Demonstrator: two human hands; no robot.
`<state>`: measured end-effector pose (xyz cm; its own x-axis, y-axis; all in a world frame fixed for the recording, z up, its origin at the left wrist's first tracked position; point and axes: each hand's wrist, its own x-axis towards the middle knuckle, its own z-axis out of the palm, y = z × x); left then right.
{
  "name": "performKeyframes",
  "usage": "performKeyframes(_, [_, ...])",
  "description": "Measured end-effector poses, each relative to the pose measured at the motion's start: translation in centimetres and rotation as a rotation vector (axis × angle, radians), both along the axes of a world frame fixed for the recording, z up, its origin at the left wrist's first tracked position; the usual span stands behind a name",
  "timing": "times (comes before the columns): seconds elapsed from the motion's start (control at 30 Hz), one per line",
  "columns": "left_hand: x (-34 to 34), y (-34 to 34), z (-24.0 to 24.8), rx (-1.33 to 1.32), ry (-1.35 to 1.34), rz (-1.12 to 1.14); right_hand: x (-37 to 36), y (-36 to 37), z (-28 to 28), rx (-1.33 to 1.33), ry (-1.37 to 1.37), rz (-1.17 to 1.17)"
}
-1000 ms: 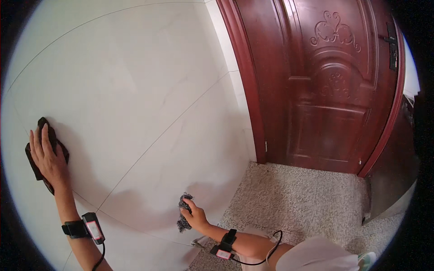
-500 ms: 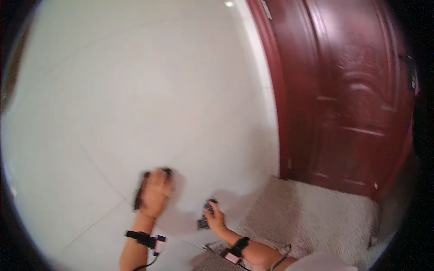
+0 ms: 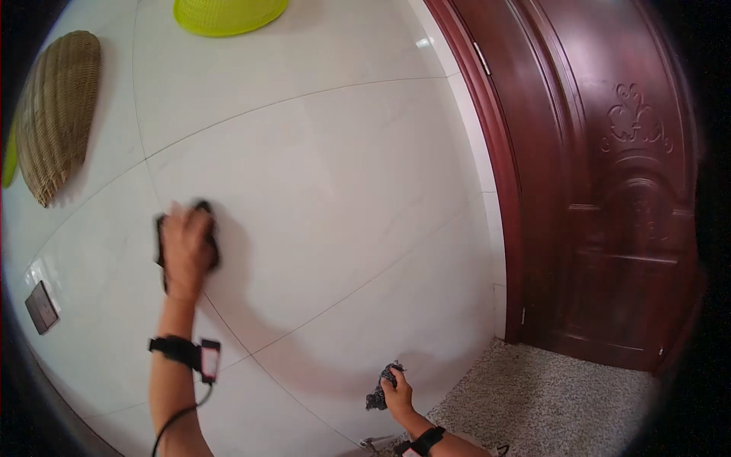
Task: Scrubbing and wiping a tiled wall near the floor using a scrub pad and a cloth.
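Note:
My left hand presses a black cloth against a white tiled wall. The cloth sticks out on both sides of the hand, and my fingers, slightly blurred, point up over it. Lower down and to the right, my right hand grips a crumpled cloth with a dark grey speckled pattern. That bunched cloth sits close to the wall; whether it touches is hard to tell. Each wrist wears a black strap with a small box.
A dark red carved door and its frame stand to the right, above a speckled grey floor. On the wall hang a woven basket and a lime-green basket. A dark switch plate sits at the left.
My left hand has slid up and to the left along the wall with the black cloth. The view has shifted, bringing in the baskets and the switch plate. My right hand keeps its cloth.

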<state>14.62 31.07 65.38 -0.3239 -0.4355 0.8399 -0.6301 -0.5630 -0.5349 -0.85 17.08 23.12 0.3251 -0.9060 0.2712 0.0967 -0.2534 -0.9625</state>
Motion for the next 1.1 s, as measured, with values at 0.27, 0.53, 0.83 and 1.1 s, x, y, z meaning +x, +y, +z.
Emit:
performKeyframes(0.27, [1.4,1.1,8.2,-0.648,0.002,0.112,-1.9,-0.3,0.3,0.282,0.003,0.174])
performKeyframes(0.53, [-1.5,-4.5,7.4,-0.265,-0.070,0.011,-3.3,0.9,1.5,0.139,0.044,0.202])
performKeyframes(0.83, [-2.6,-10.8,-9.1,0.282,-0.034,-0.108,-0.1,-0.2,-0.4,-0.016,-0.065,-0.013])
performKeyframes(1.1, [0.9,0.8,-19.2,0.631,0.029,0.044,0.1,-0.4,-0.6,0.040,-0.018,-0.003])
